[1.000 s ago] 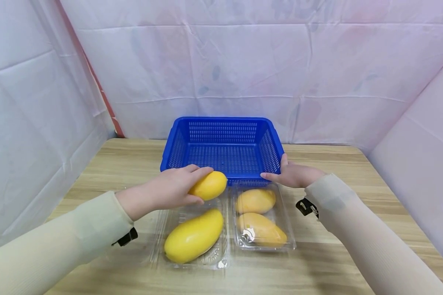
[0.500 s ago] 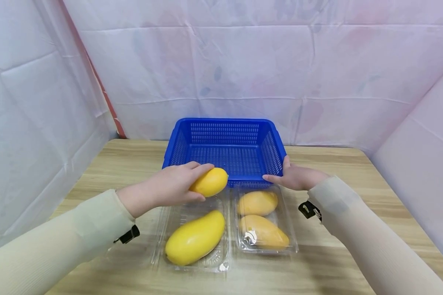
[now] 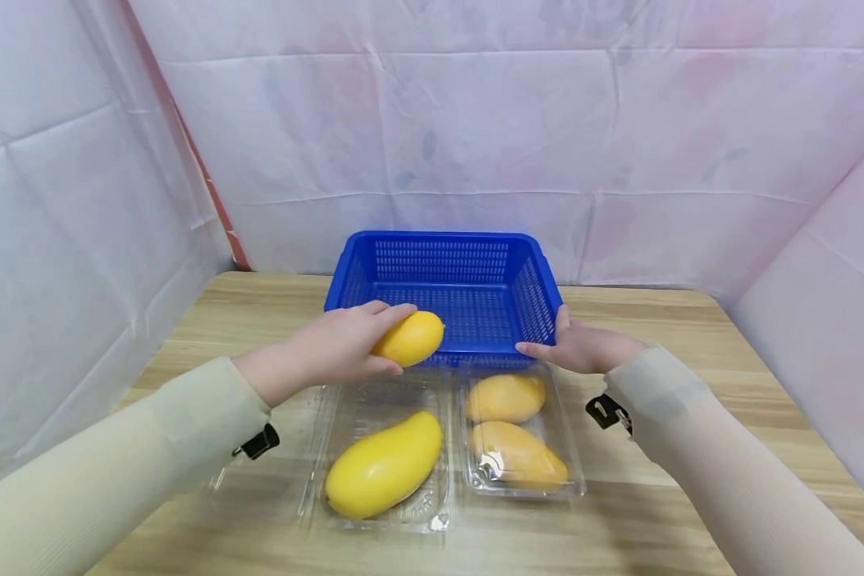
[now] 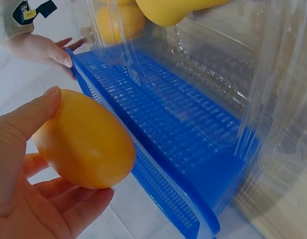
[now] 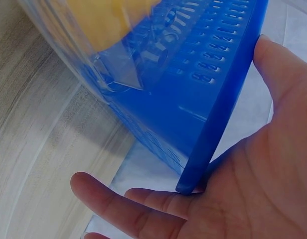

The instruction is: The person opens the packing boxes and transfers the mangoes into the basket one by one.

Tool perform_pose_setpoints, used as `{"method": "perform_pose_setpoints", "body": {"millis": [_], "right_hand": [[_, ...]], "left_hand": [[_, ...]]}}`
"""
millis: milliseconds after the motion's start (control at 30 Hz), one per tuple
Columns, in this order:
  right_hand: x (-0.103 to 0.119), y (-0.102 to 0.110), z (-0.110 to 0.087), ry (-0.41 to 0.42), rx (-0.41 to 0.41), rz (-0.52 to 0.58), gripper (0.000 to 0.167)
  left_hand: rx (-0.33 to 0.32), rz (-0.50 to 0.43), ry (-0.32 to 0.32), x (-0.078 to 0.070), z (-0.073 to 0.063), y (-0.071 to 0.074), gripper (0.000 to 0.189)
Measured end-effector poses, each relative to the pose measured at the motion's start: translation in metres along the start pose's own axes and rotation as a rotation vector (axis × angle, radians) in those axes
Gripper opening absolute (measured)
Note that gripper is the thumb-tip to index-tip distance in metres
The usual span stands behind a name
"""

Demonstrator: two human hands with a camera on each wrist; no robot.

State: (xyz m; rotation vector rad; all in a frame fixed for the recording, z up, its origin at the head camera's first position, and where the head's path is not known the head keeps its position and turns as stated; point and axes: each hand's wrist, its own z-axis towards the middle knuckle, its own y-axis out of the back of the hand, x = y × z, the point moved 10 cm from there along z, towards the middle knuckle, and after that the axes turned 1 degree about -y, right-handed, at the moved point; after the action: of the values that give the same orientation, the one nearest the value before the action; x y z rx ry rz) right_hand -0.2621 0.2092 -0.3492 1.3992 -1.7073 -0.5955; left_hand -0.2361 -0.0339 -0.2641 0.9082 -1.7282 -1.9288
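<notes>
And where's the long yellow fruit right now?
In the head view, the long yellow fruit lies low, near the middle, in a clear box, just left of another box with two orange fruits.

Basket (image 3: 475,308) partly behind hands (image 3: 338,348) (image 3: 586,348)

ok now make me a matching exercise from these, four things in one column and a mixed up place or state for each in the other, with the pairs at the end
Things
1. left hand
2. right hand
3. long yellow fruit
4. blue basket

Places and states
A. has slotted walls
B. holds a smaller yellow fruit
C. is at the near right corner of a rim
D. lies in the left clear container

Right pairs: 1-B, 2-C, 3-D, 4-A
</notes>
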Motion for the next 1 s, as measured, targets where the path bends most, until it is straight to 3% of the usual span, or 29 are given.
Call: {"method": "perform_pose_setpoints", "body": {"millis": [400, 700, 1000], "right_hand": [[0.001, -0.002, 0.004, 0.031, 0.012, 0.005, 0.122], [0.001, 0.012, 0.005, 0.037, 0.007, 0.011, 0.123], [0.004, 0.010, 0.002, 0.027, 0.046, -0.018, 0.125]], "left_hand": [[0.017, 0.015, 0.050, 0.017, 0.010, 0.002, 0.074], [0.031, 0.043, 0.053, 0.025, 0.024, 0.015, 0.074], [0.067, 0.048, 0.069, 0.032, 0.030, 0.020, 0.073]]}}
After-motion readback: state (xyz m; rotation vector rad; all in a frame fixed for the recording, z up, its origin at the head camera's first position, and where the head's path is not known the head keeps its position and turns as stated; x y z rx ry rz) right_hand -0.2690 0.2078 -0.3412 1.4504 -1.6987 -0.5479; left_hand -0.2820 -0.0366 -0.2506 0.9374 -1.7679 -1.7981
